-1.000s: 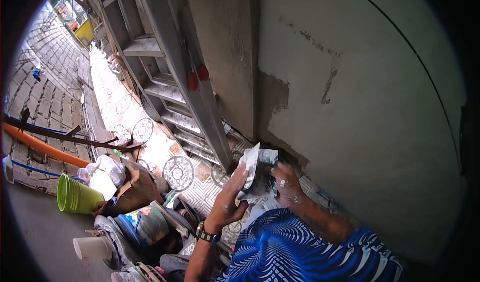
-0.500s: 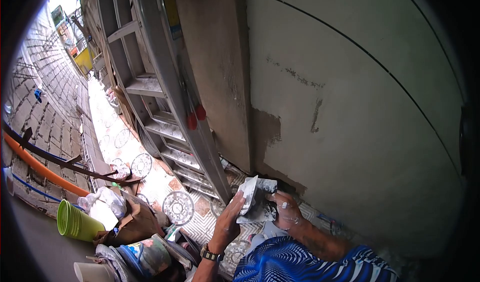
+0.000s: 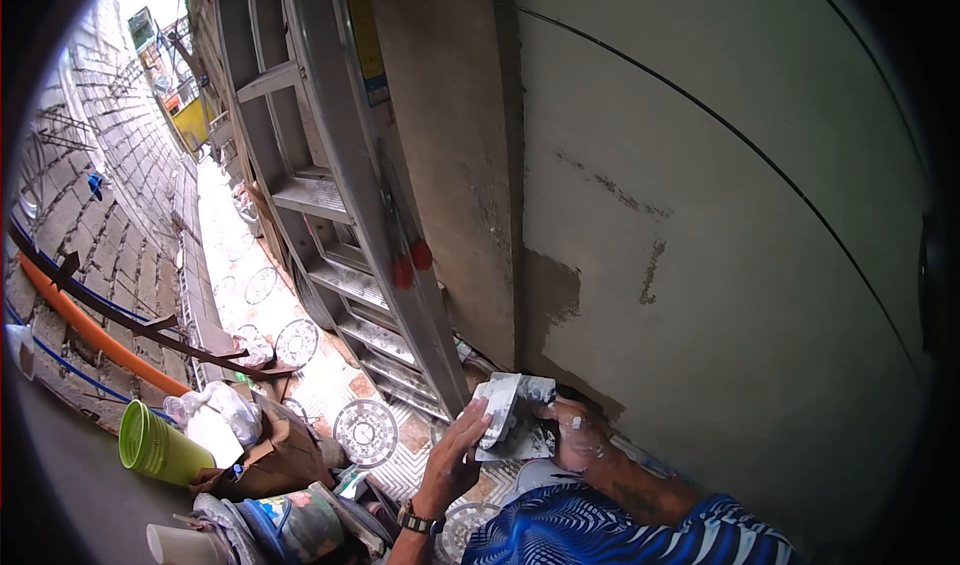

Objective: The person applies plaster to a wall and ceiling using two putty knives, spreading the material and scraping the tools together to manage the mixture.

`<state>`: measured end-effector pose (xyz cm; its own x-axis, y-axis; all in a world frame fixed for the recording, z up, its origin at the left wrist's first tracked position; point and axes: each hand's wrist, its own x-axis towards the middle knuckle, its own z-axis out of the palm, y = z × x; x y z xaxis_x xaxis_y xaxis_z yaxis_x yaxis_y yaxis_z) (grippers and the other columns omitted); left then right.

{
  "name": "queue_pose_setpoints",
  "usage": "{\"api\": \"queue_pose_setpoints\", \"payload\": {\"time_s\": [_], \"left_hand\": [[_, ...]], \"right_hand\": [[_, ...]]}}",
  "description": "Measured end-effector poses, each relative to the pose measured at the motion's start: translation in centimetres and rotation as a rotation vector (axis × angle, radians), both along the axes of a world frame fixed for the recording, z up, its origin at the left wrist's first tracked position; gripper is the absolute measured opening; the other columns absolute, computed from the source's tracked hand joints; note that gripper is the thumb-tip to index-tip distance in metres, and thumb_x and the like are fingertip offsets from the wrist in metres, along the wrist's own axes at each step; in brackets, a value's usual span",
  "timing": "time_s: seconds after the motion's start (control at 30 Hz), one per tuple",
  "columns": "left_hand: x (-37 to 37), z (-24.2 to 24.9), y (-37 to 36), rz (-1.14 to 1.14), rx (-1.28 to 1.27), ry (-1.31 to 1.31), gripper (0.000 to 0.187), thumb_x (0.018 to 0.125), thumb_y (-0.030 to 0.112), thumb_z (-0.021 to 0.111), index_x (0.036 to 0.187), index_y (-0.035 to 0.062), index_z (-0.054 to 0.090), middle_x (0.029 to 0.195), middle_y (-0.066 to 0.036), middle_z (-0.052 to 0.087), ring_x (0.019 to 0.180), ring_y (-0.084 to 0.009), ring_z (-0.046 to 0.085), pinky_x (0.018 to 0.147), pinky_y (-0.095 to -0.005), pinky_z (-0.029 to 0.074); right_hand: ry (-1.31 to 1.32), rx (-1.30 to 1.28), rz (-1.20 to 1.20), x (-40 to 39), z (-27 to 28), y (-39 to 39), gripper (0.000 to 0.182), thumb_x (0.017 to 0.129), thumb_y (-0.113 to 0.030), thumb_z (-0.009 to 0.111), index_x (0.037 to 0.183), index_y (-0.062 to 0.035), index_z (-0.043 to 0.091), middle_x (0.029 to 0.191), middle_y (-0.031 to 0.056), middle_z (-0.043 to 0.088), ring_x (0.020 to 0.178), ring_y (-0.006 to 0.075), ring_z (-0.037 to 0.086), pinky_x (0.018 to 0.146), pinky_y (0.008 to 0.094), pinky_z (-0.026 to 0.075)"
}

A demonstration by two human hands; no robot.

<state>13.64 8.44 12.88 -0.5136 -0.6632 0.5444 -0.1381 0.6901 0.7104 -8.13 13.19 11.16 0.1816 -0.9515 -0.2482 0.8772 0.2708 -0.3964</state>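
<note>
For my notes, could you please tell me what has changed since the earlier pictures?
The view has tilted up, so the left hand and right hand sit lower in the picture. Nothing was visibly taken or released: the hands still hold the pale plate and smeared plate. The ladder stands as before.

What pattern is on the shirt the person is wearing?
The shirt is blue with wavy dark and white stripes, seen best low in the head view.
</note>
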Motion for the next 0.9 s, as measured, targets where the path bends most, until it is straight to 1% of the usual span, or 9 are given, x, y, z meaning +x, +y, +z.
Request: {"api": "queue_pose_setpoints", "payload": {"time_s": [0.13, 0.23, 0.33, 0.37, 0.47, 0.57, 0.67, 0.77, 0.9], "left_hand": [[-0.2, -0.2, -1.2, 0.121, -0.033, -0.046, 0.066, 0.075, -0.022, 0.050, 0.133, 0.0095, 0.056, 0.135, -0.017, 0.059, 0.127, -0.0349, 0.056, 0.104, -0.0417, 0.049], [-1.0, 0.0, -2.3, 0.181, -0.084, -0.068, 0.064, 0.075, -0.021, 0.051, 0.132, 0.0094, 0.057, 0.134, -0.017, 0.060, 0.126, -0.0337, 0.057, 0.103, -0.0411, 0.049], [-1.6, -0.3, -3.6, 0.185, -0.096, -0.099, 0.063, 0.077, -0.020, 0.052, 0.132, 0.0101, 0.058, 0.135, -0.017, 0.060, 0.125, -0.0334, 0.057, 0.103, -0.0410, 0.050], [-1.8, -0.6, -4.0, 0.180, -0.095, -0.104, 0.063, 0.077, -0.020, 0.052, 0.132, 0.0102, 0.058, 0.135, -0.017, 0.060, 0.126, -0.0334, 0.057, 0.103, -0.0409, 0.050], [-2.9, -1.5, -5.4, 0.158, -0.086, -0.080, 0.064, 0.076, -0.019, 0.053, 0.133, 0.0110, 0.058, 0.135, -0.017, 0.059, 0.125, -0.0332, 0.058, 0.102, -0.0409, 0.050], [-4.0, -2.6, -6.7, 0.130, -0.077, -0.072, 0.066, 0.075, -0.019, 0.054, 0.134, 0.0113, 0.057, 0.135, -0.017, 0.059, 0.124, -0.0334, 0.058, 0.102, -0.0412, 0.051], [-4.5, -3.6, -7.6, 0.080, -0.026, -0.081, 0.069, 0.073, -0.019, 0.055, 0.135, 0.0116, 0.056, 0.136, -0.017, 0.058, 0.126, -0.0336, 0.056, 0.104, -0.0414, 0.049], [-4.7, -3.9, -8.9, 0.022, -0.022, -0.097, 0.072, 0.072, -0.020, 0.055, 0.137, 0.0122, 0.055, 0.137, -0.017, 0.057, 0.128, -0.0335, 0.055, 0.106, -0.0410, 0.048], [-4.2, -4.1, -11.5, -0.104, 0.046, -0.104, 0.075, 0.071, -0.019, 0.058, 0.138, 0.0133, 0.054, 0.141, -0.015, 0.055, 0.130, -0.0333, 0.053, 0.107, -0.0406, 0.047]], "right_hand": [[-0.018, 0.066, 0.046, 0.6, 0.6, -2.4, 0.033, 0.091, -0.009, 0.054, 0.120, 0.0054, 0.059, 0.120, 0.0171, 0.064, 0.111, 0.0293, 0.063, 0.104, 0.0486, 0.048], [-0.154, -0.093, 0.096, -0.3, 2.2, -3.4, 0.033, 0.090, -0.008, 0.053, 0.120, 0.0056, 0.059, 0.120, 0.0168, 0.064, 0.111, 0.0295, 0.063, 0.104, 0.0484, 0.048], [-0.068, 0.053, 0.101, -0.9, 1.8, -5.0, 0.032, 0.088, -0.006, 0.054, 0.119, 0.0044, 0.060, 0.119, 0.0158, 0.065, 0.110, 0.0289, 0.063, 0.103, 0.0479, 0.049], [-0.030, 0.111, 0.099, -1.2, 2.1, -5.6, 0.033, 0.088, -0.006, 0.054, 0.118, 0.0043, 0.060, 0.119, 0.0158, 0.065, 0.110, 0.0288, 0.063, 0.103, 0.0480, 0.049], [0.058, 0.112, 0.070, -3.0, -1.9, -6.5, 0.051, 0.084, -0.008, 0.059, 0.132, 0.0042, 0.051, 0.127, 0.0189, 0.062, 0.115, 0.0318, 0.062, 0.103, 0.0504, 0.048], [0.023, 0.130, 0.023, -4.1, 0.5, -6.8, 0.050, 0.083, -0.007, 0.058, 0.132, 0.0035, 0.051, 0.127, 0.0186, 0.062, 0.114, 0.0313, 0.062, 0.103, 0.0504, 0.048], [0.074, 0.195, -0.023, -5.6, -1.1, -6.9, 0.052, 0.083, -0.006, 0.058, 0.133, 0.0036, 0.050, 0.126, 0.0183, 0.062, 0.114, 0.0320, 0.062, 0.103, 0.0505, 0.048], [0.076, 0.205, -0.040, -5.3, 2.0, -7.0, 0.051, 0.082, -0.006, 0.059, 0.132, 0.0040, 0.051, 0.125, 0.0178, 0.063, 0.113, 0.0322, 0.063, 0.102, 0.0497, 0.048], [0.070, 0.223, -0.191, -5.0, 3.0, -7.2, 0.049, 0.080, -0.004, 0.059, 0.129, 0.0020, 0.054, 0.123, 0.0165, 0.064, 0.111, 0.0323, 0.064, 0.101, 0.0509, 0.049]]}}
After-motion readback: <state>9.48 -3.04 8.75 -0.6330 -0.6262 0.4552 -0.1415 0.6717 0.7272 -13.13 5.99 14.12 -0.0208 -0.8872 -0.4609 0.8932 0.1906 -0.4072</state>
